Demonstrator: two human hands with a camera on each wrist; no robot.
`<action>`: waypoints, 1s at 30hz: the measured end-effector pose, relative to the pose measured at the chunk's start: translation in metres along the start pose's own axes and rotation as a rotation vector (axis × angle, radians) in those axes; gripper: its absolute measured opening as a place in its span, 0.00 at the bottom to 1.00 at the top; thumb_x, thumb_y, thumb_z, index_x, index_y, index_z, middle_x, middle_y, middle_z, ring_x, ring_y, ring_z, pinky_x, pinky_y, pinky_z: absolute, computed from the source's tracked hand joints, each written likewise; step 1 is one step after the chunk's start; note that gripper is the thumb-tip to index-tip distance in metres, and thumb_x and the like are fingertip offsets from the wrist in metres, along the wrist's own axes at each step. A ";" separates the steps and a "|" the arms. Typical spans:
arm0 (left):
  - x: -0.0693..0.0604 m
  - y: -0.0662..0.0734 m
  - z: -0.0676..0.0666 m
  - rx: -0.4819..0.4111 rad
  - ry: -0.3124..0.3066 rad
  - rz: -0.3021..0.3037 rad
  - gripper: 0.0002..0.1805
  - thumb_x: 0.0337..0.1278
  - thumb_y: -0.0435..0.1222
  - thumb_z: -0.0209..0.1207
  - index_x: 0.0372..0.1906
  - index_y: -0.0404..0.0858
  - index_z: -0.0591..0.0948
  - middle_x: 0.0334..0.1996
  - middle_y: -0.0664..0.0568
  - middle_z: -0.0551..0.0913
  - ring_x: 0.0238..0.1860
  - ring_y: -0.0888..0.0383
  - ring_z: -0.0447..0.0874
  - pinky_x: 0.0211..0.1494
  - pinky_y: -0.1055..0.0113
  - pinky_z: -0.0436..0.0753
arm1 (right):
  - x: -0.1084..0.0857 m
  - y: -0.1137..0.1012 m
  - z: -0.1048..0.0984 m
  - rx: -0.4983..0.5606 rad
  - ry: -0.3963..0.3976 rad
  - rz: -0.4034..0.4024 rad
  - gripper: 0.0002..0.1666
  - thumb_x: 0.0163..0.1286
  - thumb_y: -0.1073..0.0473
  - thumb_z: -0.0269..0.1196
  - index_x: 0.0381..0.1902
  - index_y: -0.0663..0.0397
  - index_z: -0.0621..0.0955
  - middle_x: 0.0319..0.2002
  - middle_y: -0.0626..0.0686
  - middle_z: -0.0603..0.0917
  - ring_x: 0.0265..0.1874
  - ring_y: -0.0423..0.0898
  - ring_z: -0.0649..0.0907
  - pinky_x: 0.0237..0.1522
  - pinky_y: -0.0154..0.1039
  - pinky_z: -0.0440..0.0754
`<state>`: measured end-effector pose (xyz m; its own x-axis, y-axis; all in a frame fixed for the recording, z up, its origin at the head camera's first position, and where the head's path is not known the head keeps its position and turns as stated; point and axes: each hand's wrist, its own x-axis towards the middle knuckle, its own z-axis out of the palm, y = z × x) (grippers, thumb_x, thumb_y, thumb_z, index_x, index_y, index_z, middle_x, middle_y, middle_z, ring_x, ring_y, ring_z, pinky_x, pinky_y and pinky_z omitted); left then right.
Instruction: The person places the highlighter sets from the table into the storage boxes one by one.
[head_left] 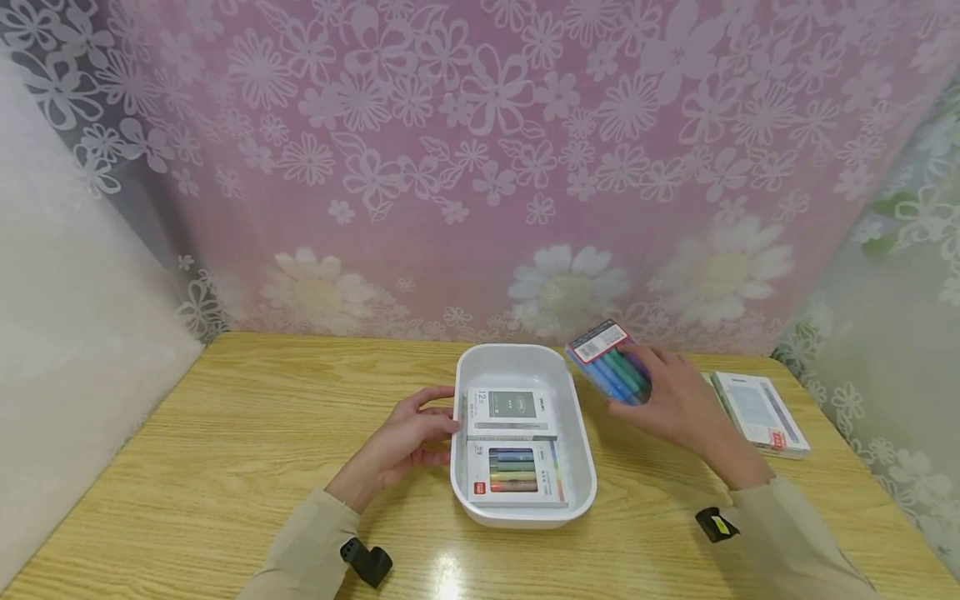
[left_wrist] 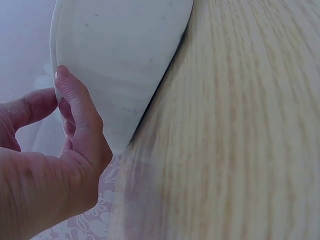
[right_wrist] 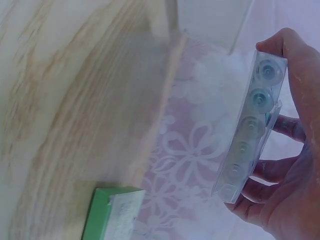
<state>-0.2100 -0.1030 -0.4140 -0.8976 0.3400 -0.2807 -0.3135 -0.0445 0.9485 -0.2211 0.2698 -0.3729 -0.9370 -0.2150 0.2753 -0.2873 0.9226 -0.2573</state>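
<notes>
Head view: I have a clear plastic pack of coloured markers (head_left: 606, 367) raised just right of the white rounded plastic tray (head_left: 517, 520);
right hand (head_left: 678, 408) has its fingers grasping the pack, markers slanting far-left to near-right; left hand (head_left: 405, 437), farther off, pinches the tray's left rim.

Left sleeve (head_left: 309, 542): long, pale beige, plain cloth with soft creases, ending at the wrist
Right sleeve (head_left: 795, 546): matching beige, equally plain, lightly wrinkled along the forearm
Left wrist device (head_left: 367, 563): black, a narrow piece joined to a chunkier block with a rounded end
Right wrist device (head_left: 707, 525): black, compact, angular, carrying a bright yellow label (head_left: 722, 525), its print too small to read
Left hand (head_left: 405, 437): bare
Right hand (head_left: 675, 400): bare as well
</notes>
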 end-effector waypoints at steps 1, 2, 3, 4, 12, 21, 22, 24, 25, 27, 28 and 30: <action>0.000 0.000 0.000 0.000 0.001 0.000 0.33 0.64 0.31 0.59 0.73 0.39 0.66 0.60 0.39 0.80 0.46 0.56 0.86 0.36 0.68 0.87 | -0.001 -0.002 -0.001 0.003 0.012 -0.011 0.48 0.57 0.40 0.73 0.71 0.51 0.72 0.61 0.66 0.78 0.49 0.63 0.78 0.43 0.60 0.81; 0.000 0.000 0.000 -0.001 0.002 0.000 0.33 0.64 0.31 0.59 0.73 0.39 0.66 0.60 0.39 0.80 0.46 0.56 0.86 0.36 0.68 0.87 | -0.002 -0.004 -0.002 0.003 0.023 -0.024 0.47 0.57 0.40 0.73 0.71 0.51 0.72 0.60 0.66 0.78 0.49 0.63 0.78 0.42 0.60 0.81; 0.000 -0.001 0.000 -0.002 0.002 0.000 0.33 0.64 0.31 0.59 0.73 0.39 0.66 0.60 0.39 0.80 0.46 0.56 0.86 0.35 0.68 0.87 | -0.003 -0.007 -0.003 0.002 0.034 -0.035 0.47 0.56 0.41 0.74 0.70 0.51 0.73 0.60 0.65 0.79 0.49 0.62 0.78 0.42 0.59 0.81; 0.000 -0.001 0.000 -0.003 0.002 -0.001 0.33 0.64 0.31 0.59 0.73 0.39 0.66 0.60 0.40 0.80 0.45 0.56 0.86 0.35 0.68 0.87 | -0.003 -0.009 -0.004 0.002 0.044 -0.047 0.47 0.55 0.41 0.74 0.70 0.51 0.73 0.59 0.65 0.79 0.48 0.61 0.78 0.42 0.58 0.81; 0.001 -0.001 0.000 -0.012 0.003 -0.004 0.33 0.64 0.31 0.59 0.73 0.38 0.65 0.58 0.40 0.80 0.45 0.57 0.86 0.35 0.68 0.87 | -0.006 -0.026 -0.006 -0.008 0.106 -0.127 0.46 0.52 0.42 0.75 0.67 0.50 0.76 0.57 0.62 0.80 0.48 0.59 0.79 0.41 0.56 0.81; 0.000 0.000 0.001 -0.007 0.010 -0.009 0.33 0.64 0.31 0.59 0.73 0.39 0.66 0.58 0.41 0.79 0.46 0.56 0.85 0.36 0.67 0.87 | -0.008 -0.039 -0.005 -0.015 0.151 -0.246 0.46 0.48 0.43 0.77 0.66 0.48 0.78 0.58 0.61 0.80 0.49 0.58 0.79 0.44 0.56 0.81; 0.000 0.000 0.001 -0.009 0.010 -0.009 0.33 0.64 0.31 0.59 0.73 0.39 0.66 0.58 0.41 0.79 0.46 0.56 0.85 0.36 0.67 0.87 | -0.008 -0.040 -0.004 -0.018 0.153 -0.263 0.46 0.47 0.43 0.78 0.65 0.48 0.78 0.58 0.61 0.80 0.49 0.57 0.79 0.44 0.55 0.81; 0.000 -0.001 0.001 -0.012 0.006 -0.009 0.33 0.64 0.31 0.59 0.73 0.39 0.66 0.58 0.41 0.80 0.46 0.56 0.86 0.36 0.67 0.87 | -0.008 -0.042 -0.004 -0.021 0.156 -0.295 0.46 0.46 0.42 0.78 0.64 0.47 0.78 0.58 0.59 0.79 0.49 0.56 0.78 0.43 0.53 0.81; 0.000 -0.001 0.001 -0.014 0.005 -0.008 0.33 0.64 0.31 0.59 0.73 0.39 0.66 0.58 0.41 0.80 0.45 0.57 0.86 0.36 0.67 0.87 | -0.008 -0.044 -0.004 -0.020 0.156 -0.309 0.46 0.46 0.42 0.78 0.64 0.47 0.78 0.58 0.58 0.79 0.49 0.55 0.78 0.43 0.52 0.81; 0.001 -0.001 0.000 -0.018 0.003 -0.008 0.33 0.64 0.31 0.60 0.73 0.39 0.67 0.58 0.41 0.80 0.45 0.57 0.86 0.35 0.68 0.87 | -0.008 -0.046 -0.003 -0.020 0.156 -0.342 0.47 0.45 0.42 0.78 0.64 0.46 0.78 0.58 0.57 0.79 0.49 0.55 0.78 0.42 0.52 0.82; 0.001 -0.001 0.000 -0.020 0.002 -0.008 0.33 0.64 0.31 0.60 0.73 0.39 0.67 0.58 0.41 0.80 0.45 0.57 0.86 0.35 0.68 0.87 | -0.008 -0.048 -0.003 -0.018 0.154 -0.357 0.47 0.44 0.41 0.78 0.64 0.45 0.78 0.58 0.57 0.80 0.50 0.55 0.78 0.42 0.52 0.82; 0.001 -0.001 0.000 -0.021 0.002 -0.008 0.33 0.64 0.31 0.60 0.73 0.39 0.67 0.58 0.41 0.80 0.45 0.57 0.86 0.35 0.68 0.87 | -0.009 -0.051 -0.004 -0.016 0.143 -0.378 0.48 0.43 0.40 0.78 0.64 0.44 0.78 0.58 0.57 0.80 0.52 0.55 0.78 0.43 0.53 0.82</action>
<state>-0.2103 -0.1026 -0.4152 -0.8957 0.3382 -0.2887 -0.3274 -0.0619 0.9429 -0.1977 0.2257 -0.3587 -0.7281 -0.4945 0.4746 -0.6025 0.7920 -0.0991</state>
